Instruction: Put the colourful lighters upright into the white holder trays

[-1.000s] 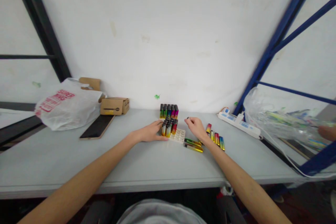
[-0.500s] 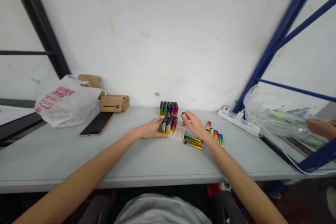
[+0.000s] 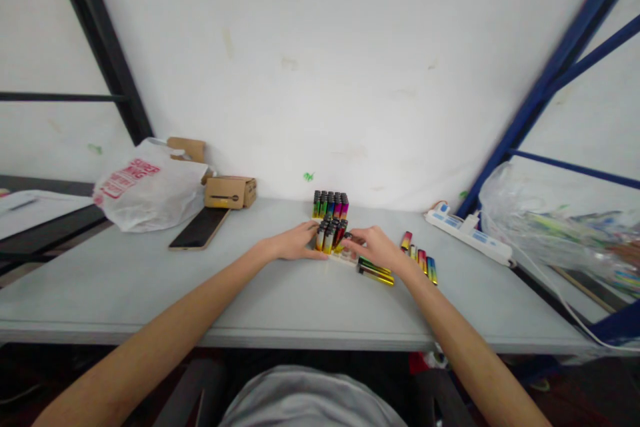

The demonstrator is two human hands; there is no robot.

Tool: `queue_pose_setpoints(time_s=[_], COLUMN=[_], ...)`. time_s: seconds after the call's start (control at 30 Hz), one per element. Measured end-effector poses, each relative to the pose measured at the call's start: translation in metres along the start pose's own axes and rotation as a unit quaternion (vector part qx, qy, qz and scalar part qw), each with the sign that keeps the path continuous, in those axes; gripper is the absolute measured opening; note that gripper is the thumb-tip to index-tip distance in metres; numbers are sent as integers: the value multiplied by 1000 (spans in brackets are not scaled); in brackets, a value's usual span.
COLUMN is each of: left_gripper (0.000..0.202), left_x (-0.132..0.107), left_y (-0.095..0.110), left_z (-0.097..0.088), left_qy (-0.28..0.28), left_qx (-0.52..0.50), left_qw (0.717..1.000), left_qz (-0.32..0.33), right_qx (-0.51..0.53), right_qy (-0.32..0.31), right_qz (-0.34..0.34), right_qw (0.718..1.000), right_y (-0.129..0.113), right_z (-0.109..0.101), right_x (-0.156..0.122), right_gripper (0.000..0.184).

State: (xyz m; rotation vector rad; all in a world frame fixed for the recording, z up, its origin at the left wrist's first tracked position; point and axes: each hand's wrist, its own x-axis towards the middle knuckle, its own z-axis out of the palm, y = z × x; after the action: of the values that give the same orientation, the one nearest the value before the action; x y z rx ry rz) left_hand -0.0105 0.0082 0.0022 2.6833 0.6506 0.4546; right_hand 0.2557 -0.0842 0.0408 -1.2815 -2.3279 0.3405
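Note:
A white tray with holes (image 3: 350,259) lies on the table, its left part filled with upright lighters (image 3: 327,241) with black tops. My left hand (image 3: 296,243) is closed around the tray's left end, thumb along the front and fingers behind. Over the tray's right part, my right hand (image 3: 376,247) pinches a lighter (image 3: 348,237) by its dark top; the fingers hide much of it. Just right of the tray, below my right hand, gold and green lighters (image 3: 376,273) lie flat. Several more loose lighters (image 3: 423,261) lie beyond my right wrist.
A block of upright lighters (image 3: 331,204) stands behind the tray. To the left are a phone (image 3: 199,229), a cardboard box (image 3: 231,192) and a white plastic bag (image 3: 150,183). A power strip (image 3: 469,235) and clear bags (image 3: 555,227) lie to the right, near a blue frame (image 3: 530,107).
My right hand has moved down and left with the lighter, from behind the tray's right side to over its holes. My left hand keeps its place. The view has shifted slightly.

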Motion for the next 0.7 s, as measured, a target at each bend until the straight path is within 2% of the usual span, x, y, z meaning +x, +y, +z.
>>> queue_pose_setpoints(time_s=[0.17, 0.3, 0.43, 0.53, 0.63, 0.7], left_gripper=[83, 77, 77, 75, 75, 76], left_x=[-1, -1, 1, 2, 3, 3], left_y=[-2, 3, 5, 4, 4, 5], left_z=[1, -3, -6, -6, -7, -8], left_qy=[7, -6, -13, -13, -22, -26], left_qx=[3, 2, 2, -3, 3, 5], left_qw=[1000, 1000, 1000, 1000, 1000, 999], left_qz=[3, -3, -20, -14, -22, -33], right_qx=[-97, -148, -102, -98, -93, -107], right_qy=[1, 3, 16, 56, 11, -22], right_qz=[-4, 26, 30, 53, 97, 139], right_qw=[995, 989, 994, 992, 991, 984], right_y=[-5, -6, 11, 34, 56, 65], right_z=[11, 11, -9, -30, -45, -49], right_x=[6, 8, 2, -9, -20, -26], right_gripper=[29, 37, 52, 49, 33, 30])
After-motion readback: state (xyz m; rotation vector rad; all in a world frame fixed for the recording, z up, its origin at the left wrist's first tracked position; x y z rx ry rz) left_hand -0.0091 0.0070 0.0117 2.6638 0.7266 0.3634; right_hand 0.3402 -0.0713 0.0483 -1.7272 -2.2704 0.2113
